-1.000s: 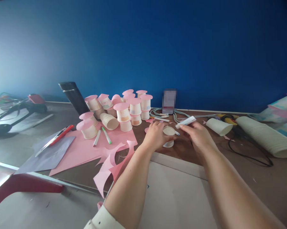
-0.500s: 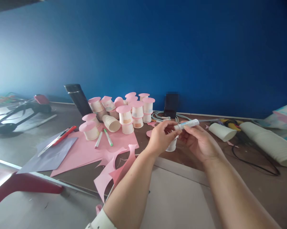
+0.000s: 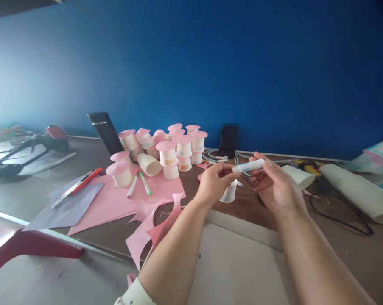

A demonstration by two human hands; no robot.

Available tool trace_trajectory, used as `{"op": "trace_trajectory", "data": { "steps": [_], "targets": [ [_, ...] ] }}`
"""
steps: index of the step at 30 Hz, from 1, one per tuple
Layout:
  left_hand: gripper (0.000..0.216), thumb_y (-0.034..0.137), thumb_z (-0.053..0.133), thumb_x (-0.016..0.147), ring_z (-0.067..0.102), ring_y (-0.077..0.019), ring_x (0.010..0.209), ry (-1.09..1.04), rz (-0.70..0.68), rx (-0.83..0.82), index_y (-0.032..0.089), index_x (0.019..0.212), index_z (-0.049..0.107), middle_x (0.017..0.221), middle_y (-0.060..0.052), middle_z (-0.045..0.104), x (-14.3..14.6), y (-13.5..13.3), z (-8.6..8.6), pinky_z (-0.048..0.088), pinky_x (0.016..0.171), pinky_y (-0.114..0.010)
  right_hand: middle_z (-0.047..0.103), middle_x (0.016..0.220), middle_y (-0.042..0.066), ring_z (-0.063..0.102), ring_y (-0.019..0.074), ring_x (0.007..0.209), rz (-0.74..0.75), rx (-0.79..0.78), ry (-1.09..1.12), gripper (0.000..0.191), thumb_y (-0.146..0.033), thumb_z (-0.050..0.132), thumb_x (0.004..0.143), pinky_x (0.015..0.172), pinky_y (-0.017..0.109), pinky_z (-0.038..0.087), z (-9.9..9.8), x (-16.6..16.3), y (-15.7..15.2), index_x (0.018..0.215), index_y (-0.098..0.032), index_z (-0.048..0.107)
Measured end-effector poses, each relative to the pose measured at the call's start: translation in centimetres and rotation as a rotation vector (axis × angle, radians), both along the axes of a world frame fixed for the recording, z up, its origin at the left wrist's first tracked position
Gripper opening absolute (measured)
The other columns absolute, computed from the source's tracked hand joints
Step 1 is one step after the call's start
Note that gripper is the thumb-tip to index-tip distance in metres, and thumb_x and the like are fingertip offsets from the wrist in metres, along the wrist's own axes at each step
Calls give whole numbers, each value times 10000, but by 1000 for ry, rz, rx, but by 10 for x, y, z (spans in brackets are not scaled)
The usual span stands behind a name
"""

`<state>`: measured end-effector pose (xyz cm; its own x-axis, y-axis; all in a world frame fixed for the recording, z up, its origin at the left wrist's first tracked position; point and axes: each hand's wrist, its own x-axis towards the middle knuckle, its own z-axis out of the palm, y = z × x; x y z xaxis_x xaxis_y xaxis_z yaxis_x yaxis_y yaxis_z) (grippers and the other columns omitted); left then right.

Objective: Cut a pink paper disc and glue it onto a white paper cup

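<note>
My left hand point(image 3: 213, 183) pinches the left end of a small white glue tube point(image 3: 249, 165) with blue print, held level above the table. At the tube's other end is my right hand point(image 3: 278, 185), its thumb and forefinger closed on the tip and its other fingers curled loosely. Just below the tube stands an upside-down white paper cup point(image 3: 228, 193), partly hidden by my left hand. A small pen-like piece point(image 3: 239, 184) lies beside this cup.
Several paper cups topped with pink discs point(image 3: 166, 157) stand at centre-left by a black flask point(image 3: 104, 132). Two markers point(image 3: 144, 184) lie on pink paper point(image 3: 107, 199). A red cutter point(image 3: 85, 181) is at left. Nested cups point(image 3: 356, 190) and a black cable point(image 3: 337, 229) lie right.
My right hand has shifted a little right along the tube to its end, showing more of the tube and the cup below. My left hand stays almost in place.
</note>
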<state>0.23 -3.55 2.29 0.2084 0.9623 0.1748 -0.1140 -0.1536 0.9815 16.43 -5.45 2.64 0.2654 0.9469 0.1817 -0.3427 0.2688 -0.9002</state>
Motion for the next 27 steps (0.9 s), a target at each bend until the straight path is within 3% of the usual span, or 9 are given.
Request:
{"op": "trace_trajectory", "data": {
  "steps": [4,9,13,15,18,20,24,27],
  "targets": [
    [172,256,761,793,633,-128,757,77,19,42,192,951,736,840,-12,723,-1,1,-2,474,714,-231,735,885,20,592,136,658,-86,-53,-67,360,-493,874,653,538,273,495,-2,5,4,919,-269,782],
    [176,269,745,806,664,-155,819,175,14,121,214,973,750,890,-18,750,-1,-2,-4,475,769,-242,563,574,-14,473,101,510,-217,-134,-100,404,-578,894,576,440,243,423,-9,7,9,657,-228,710],
    [153,303,727,822,660,-161,818,243,68,151,223,952,746,882,-10,750,-2,-1,-6,465,781,-250,614,669,-1,500,101,530,-156,-150,-58,429,-649,823,647,417,226,426,-9,5,8,744,-240,735],
    [138,320,715,830,646,-157,788,259,100,148,213,915,736,851,-9,739,-3,1,-7,456,749,-248,700,863,21,557,109,591,-69,-141,5,428,-653,776,705,444,228,464,-6,4,7,879,-262,768],
    [140,336,703,839,632,-154,761,285,122,151,202,878,725,826,-14,732,-4,4,-8,440,711,-246,720,1138,24,601,114,685,-5,-108,17,364,-521,817,704,483,227,481,-3,4,5,980,-286,781],
    [136,329,701,842,638,-155,773,290,114,159,203,888,725,837,-15,737,-4,4,-8,437,714,-245,730,1090,24,582,112,678,-42,-111,-41,341,-456,852,674,479,220,459,-4,5,5,957,-275,792],
    [123,299,698,850,656,-158,817,314,123,184,200,919,725,865,-13,745,-4,3,-7,447,752,-243,627,676,12,521,116,592,-175,-148,-141,383,-553,870,626,444,217,421,-17,7,11,781,-216,774],
    [133,298,699,851,661,-156,808,330,148,175,196,933,721,871,-14,748,-2,5,-10,456,759,-248,665,739,40,577,135,634,-240,-172,-151,457,-637,811,663,451,217,447,-23,10,25,775,-198,753]
  ]
}}
